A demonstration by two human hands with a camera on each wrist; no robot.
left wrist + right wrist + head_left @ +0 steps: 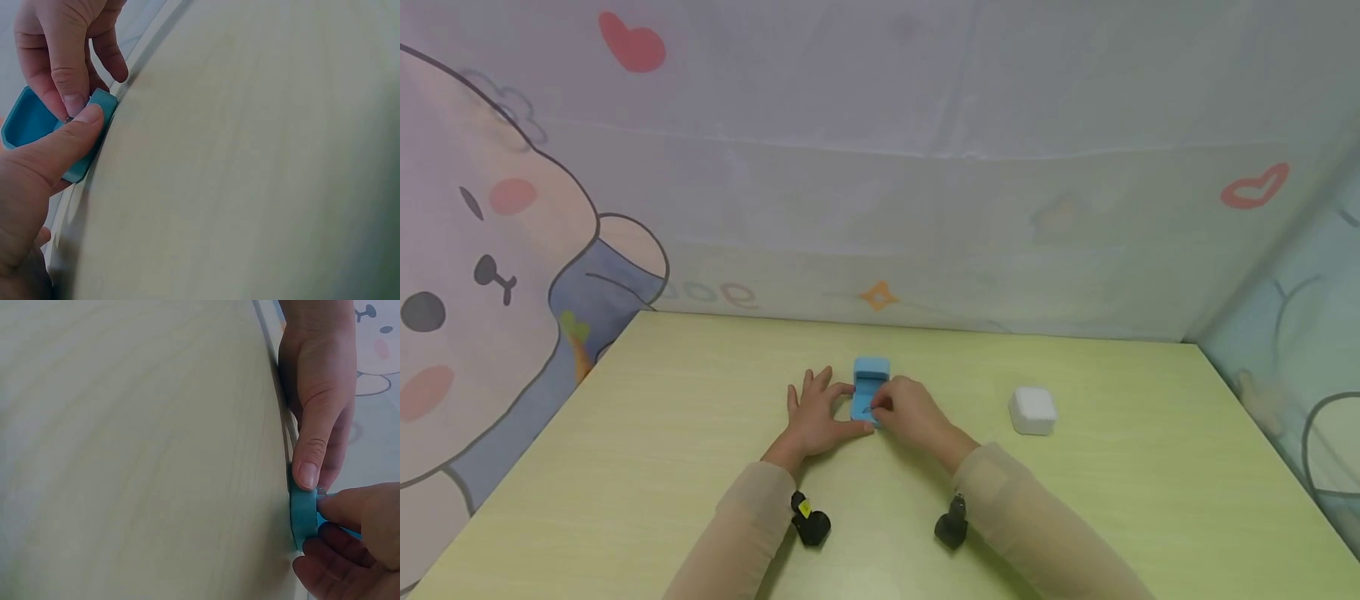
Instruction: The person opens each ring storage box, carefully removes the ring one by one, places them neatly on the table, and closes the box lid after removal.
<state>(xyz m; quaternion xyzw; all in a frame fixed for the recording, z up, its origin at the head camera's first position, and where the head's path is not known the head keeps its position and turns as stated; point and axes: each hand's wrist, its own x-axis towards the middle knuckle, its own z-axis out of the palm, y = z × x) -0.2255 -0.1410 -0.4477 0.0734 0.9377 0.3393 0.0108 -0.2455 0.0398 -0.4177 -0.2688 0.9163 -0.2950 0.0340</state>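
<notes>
Head view high, wrist views close

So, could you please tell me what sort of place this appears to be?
Perhaps an indoor filming corner, judging by the pale table, the cartoon-printed cloth behind it, and the small black device beside each sleeve.

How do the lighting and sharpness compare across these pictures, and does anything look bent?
Head view: soft, fairly even light, the table tinted yellow-green; left wrist view: dimmer, far right in shadow, table edge bowed, the tiny item at the right hand too small to identify; right wrist view: also dim, soft shading left of the blue box.
</notes>
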